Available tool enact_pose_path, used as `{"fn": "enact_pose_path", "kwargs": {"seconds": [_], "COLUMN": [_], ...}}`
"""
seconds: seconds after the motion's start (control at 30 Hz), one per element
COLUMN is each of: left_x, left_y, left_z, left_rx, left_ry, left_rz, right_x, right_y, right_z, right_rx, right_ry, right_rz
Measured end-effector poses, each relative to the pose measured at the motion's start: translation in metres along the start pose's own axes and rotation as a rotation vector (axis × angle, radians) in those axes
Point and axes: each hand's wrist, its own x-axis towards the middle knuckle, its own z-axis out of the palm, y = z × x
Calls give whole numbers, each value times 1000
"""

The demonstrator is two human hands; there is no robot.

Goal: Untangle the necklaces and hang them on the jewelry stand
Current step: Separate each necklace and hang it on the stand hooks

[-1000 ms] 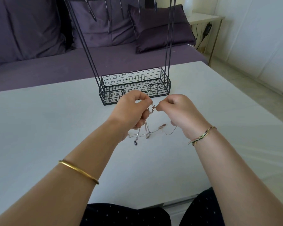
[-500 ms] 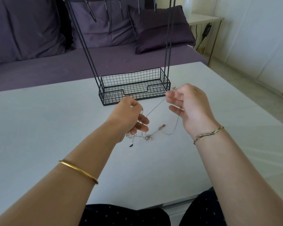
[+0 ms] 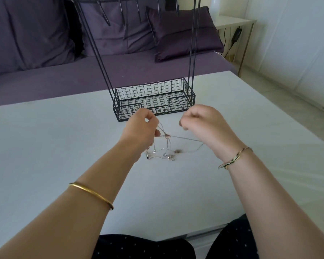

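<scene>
You have two hands in view, the left hand (image 3: 140, 128) and the right hand (image 3: 204, 124), and each arm wears one bracelet: a gold bangle (image 3: 91, 195) and a braided band (image 3: 234, 158). The necklaces (image 3: 163, 155) make one tangle; the number of chains in it cannot be told. One jewelry stand (image 3: 153, 92) stands on one table (image 3: 45, 146). Behind, one sofa (image 3: 45, 86) holds three cushions (image 3: 183, 34), with one side table (image 3: 232, 23) beside it.
</scene>
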Motion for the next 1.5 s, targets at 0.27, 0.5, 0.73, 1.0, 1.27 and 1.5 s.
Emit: {"fn": "enact_pose_path", "kwargs": {"seconds": [0.27,0.5,0.73,1.0,1.27,1.5], "left_x": [4,4,3,6,12,7], "left_y": [-3,-9,-9,-16,-18,-10], "left_z": [-1,-8,-9,-9,-11,-11], "left_rx": [62,98,47,54,32,-89], "left_ry": [65,-19,-212,-257,-102,10], "left_rz": [54,4,-79,-154,-224,-246], "right_x": [0,7,11,17,18,22], "right_y": [6,11,12,15,18,25], "right_z": [-1,-5,-8,-10,-13,-15], "right_rx": [-326,-276,-133,94,139,125], "right_ry": [-129,320,562,770,812,765], "right_rz": [-46,-31,-19,-101,-57,30]}}
